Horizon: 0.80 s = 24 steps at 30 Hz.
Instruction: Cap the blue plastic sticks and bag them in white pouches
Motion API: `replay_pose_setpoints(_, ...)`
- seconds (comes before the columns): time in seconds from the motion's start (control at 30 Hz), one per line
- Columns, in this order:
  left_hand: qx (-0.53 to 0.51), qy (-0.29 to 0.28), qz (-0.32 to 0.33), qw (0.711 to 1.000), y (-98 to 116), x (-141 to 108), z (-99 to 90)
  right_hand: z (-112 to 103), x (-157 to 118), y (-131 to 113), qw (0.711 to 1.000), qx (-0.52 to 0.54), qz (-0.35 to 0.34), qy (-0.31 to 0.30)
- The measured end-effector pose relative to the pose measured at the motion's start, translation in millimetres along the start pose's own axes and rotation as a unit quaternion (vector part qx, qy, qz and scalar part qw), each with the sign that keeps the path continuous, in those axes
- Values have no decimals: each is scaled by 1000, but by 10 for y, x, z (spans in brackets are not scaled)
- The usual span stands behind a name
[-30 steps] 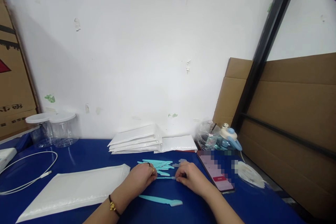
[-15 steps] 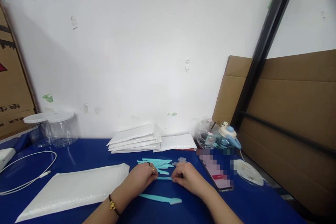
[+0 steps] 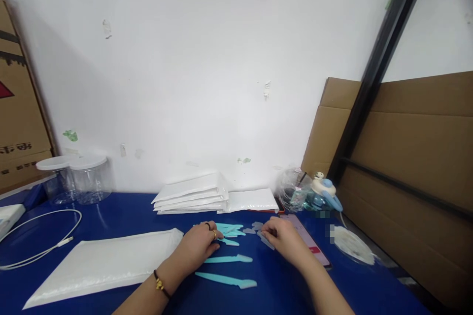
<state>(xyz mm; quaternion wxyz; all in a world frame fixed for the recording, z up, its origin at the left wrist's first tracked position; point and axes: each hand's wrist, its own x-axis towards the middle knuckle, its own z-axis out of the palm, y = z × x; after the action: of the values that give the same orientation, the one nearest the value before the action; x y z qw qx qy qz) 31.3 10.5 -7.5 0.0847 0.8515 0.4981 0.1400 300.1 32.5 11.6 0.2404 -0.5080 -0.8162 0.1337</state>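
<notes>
Beside the pile of teal eyebrow razors (image 3: pixel 231 228), my left hand (image 3: pixel 201 246) has its thumb and forefinger apart around the handle end of one razor (image 3: pixel 231 242). It does not look closed on it. Two more eyebrow razors lie in front, one (image 3: pixel 236 259) partly behind my left thumb and the other (image 3: pixel 227 279) nearer to me. My right hand (image 3: pixel 281 237) pinches a clear plastic blade cover (image 3: pixel 266 242) with thumb and fingers. Several other clear blade covers (image 3: pixel 251 230) lie just left of those fingertips.
White padded envelopes (image 3: pixel 192 194) are stacked against the wall; another (image 3: pixel 107 261) lies at left. Right of my right hand are a phone (image 3: pixel 305 236), a blue-lidded cup (image 3: pixel 320 194) and a round clear-wrapped item (image 3: pixel 353 245). Clear jars (image 3: pixel 90 182) and a white cable (image 3: pixel 79 216) are left.
My hands have moved apart. The razor they held between them now lies on the table. My left hand has shifted to the razor pile, my right hand rightward to the clear covers.
</notes>
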Motion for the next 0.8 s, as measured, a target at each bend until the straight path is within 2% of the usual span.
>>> replay_pose_setpoints(0.17, 36, 10, 1, 999, -55, 52, 59, 90, -24, 72, 996, -79, 37, -24)
replay_pose_setpoints(0.37, 69, 18, 16, 997, 29, 67, 37, 114, -53, 73, 983, -159, 85, -42)
replay_pose_setpoints(0.43, 79, 10, 24, 996, 71, 68, 28, 113, -51, 43, 987, -137, 66, -56)
replay_pose_setpoints(0.6, 68, 1, 20, 997, 150, 74, 55, 193, -51, -47, 994, -15, -64, -82)
replay_pose_setpoints(0.8, 47, -8, 13, 999, 152, 86, 85, 286, -38, -122, 991, 3, -105, -86)
